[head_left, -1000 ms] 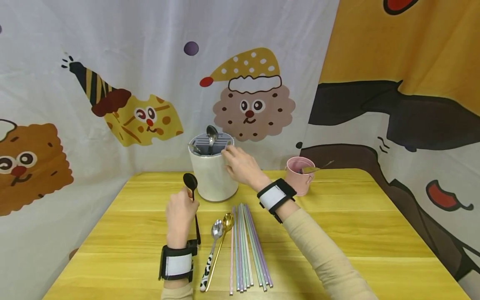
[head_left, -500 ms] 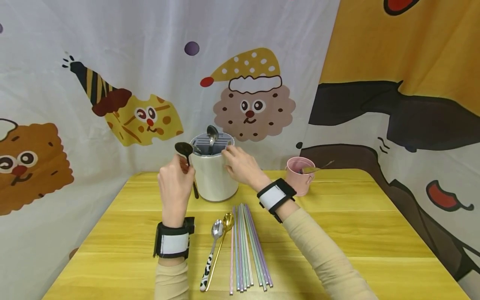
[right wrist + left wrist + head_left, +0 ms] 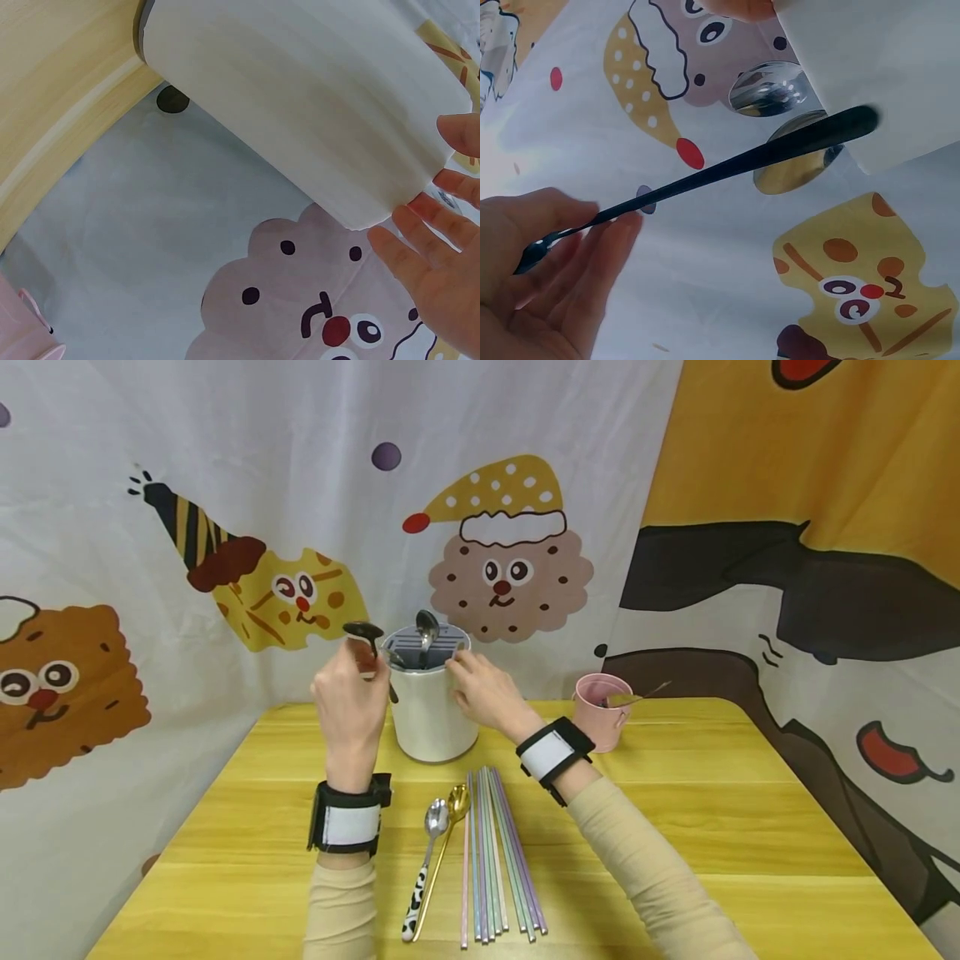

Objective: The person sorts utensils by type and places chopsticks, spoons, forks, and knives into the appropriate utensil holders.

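Observation:
My left hand pinches a black spoon by its neck, just left of the white utensil holder. The spoon's bowl is up, and its handle slants across the holder's edge in the left wrist view. My right hand touches the holder's right rim, with fairly straight fingertips against it. A silver spoon stands bowl up in the holder's grey slatted insert. Another spoon leans over its left rim.
On the table before the holder lie a spoon with a cow-patterned handle, a gold spoon and several pastel chopsticks. A pink bucket with a thin item sticking out stands at right. A printed curtain hangs behind.
My left hand has raised the black spoon from above the table, forward to the holder's left side, tipping its bowl back. The right hand has stayed at the rim.

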A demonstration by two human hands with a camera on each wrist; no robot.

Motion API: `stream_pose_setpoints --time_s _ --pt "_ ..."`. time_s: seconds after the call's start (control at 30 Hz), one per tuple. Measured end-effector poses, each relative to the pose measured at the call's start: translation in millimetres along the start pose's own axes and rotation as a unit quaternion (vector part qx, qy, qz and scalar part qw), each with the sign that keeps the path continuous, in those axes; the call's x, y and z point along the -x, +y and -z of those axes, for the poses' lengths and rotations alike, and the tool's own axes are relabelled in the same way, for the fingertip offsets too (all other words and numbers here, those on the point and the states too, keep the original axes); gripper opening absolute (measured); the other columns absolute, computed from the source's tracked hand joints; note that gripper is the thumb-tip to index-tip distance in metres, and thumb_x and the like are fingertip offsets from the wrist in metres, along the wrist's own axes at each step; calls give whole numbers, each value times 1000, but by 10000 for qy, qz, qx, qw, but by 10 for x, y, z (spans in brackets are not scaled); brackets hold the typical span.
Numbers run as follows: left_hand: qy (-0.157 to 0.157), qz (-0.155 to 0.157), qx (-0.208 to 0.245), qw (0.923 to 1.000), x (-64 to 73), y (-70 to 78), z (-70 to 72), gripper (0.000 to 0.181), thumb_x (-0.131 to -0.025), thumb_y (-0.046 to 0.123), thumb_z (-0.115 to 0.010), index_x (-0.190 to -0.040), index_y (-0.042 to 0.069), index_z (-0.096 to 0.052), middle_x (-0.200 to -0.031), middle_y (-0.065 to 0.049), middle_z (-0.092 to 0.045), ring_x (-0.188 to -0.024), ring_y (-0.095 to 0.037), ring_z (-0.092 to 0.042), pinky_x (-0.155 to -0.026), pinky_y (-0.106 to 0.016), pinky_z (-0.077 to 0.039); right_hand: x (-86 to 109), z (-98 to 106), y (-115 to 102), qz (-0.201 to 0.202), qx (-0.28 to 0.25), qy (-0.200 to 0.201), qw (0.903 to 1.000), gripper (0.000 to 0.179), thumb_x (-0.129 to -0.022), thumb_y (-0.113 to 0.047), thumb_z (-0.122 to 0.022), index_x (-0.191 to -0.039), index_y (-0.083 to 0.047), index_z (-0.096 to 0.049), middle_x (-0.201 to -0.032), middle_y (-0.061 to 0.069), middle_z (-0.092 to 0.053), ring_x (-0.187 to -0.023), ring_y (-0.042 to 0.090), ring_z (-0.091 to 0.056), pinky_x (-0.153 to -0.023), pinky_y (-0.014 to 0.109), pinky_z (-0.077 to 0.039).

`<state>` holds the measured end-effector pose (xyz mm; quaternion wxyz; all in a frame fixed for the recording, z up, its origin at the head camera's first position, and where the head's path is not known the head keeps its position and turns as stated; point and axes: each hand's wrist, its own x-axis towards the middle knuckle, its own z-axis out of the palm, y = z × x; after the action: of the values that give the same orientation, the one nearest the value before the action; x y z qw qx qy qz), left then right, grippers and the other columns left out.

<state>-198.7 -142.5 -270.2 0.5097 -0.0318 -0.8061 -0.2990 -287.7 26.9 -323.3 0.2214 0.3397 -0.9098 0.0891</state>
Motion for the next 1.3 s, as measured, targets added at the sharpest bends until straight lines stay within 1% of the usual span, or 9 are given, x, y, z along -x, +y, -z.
stream_pose_setpoints --time_s 0.13,0.23,0.33,0.5,0.7,0.87,1.07,1.2,1.3 --pt "290 -110 228 9993 -23 31 -12 9 -82 1 -65 -84 -6 -60 -75 -21 -66 -70 -34 -70 -64 -40 -58 1 5 -2 -8 -16 -10 10000 46 -90 -19 -63 -132 -7 -51 -135 13 -50 -122 28 -52 -89 39 -54" --pt "438 -201 324 9983 -33 51 -18 8 -85 1 -61 -87 -7 -61 -77 -21 -67 -71 -33 -69 -62 -38 -58 1 0 0 -18 -32 3 10000 45 -90 -18 -63 -132 -7 -51 -135 13 -50 -122 28 -52 -89 39 -54" --pt "522 -246 446 9973 -40 61 -25 9 -86 1 -59 -89 -7 -63 -80 -22 -68 -71 -32 -69 -63 -37 -59 3 -10 4 -14 -14 17 10000 44 -90 -18 -63 -131 -8 -51 -135 12 -50 -122 28 -52 -89 40 -54" --pt "543 -290 440 9971 -51 40 -79 8 -86 1 -61 -88 -6 -63 -81 -22 -69 -71 -32 -69 -63 -36 -59 5 -16 10 40 21 109 9999 44 -90 -19 -63 -131 -7 -52 -134 12 -51 -120 28 -53 -88 39 -55" --pt "478 -289 556 9969 -51 -40 -188 7 -84 0 -62 -87 -7 -62 -78 -22 -67 -71 -33 -68 -62 -37 -59 10 -9 7 69 -32 122 9999 44 -90 -18 -63 -131 -7 -52 -134 12 -51 -119 28 -53 -87 39 -55" --pt "305 -285 539 9977 -78 -133 -289 7 -85 0 -63 -87 -6 -60 -79 -22 -67 -73 -33 -69 -64 -36 -59 10 -1 3 76 -2 138 9999 43 -90 -19 -62 -131 -7 -52 -133 12 -52 -120 28 -53 -86 40 -55" --pt "190 -209 360 9990 -111 -264 -427 8 -84 2 -65 -85 -5 -61 -76 -21 -67 -71 -34 -68 -65 -39 -57 13 0 -4 50 53 123 9999 43 -90 -18 -62 -130 -8 -53 -132 12 -52 -119 28 -53 -83 41 -56" --pt "116 -119 177 9997 -88 -365 -519 10 -81 2 -68 -82 -5 -61 -74 -21 -67 -69 -37 -65 -65 -44 -54 21 3 -9 40 51 93 9999 43 -90 -18 -62 -131 -8 -52 -132 11 -52 -119 28 -53 -82 41 -56" --pt "-9 -1 110 9999 -61 -432 -577 12 -82 4 -69 -82 -5 -61 -75 -21 -67 -69 -37 -65 -66 -46 -52 24 4 -8 46 60 104 9999 43 -90 -18 -62 -131 -8 -52 -132 11 -52 -119 28 -53 -82 41 -56"
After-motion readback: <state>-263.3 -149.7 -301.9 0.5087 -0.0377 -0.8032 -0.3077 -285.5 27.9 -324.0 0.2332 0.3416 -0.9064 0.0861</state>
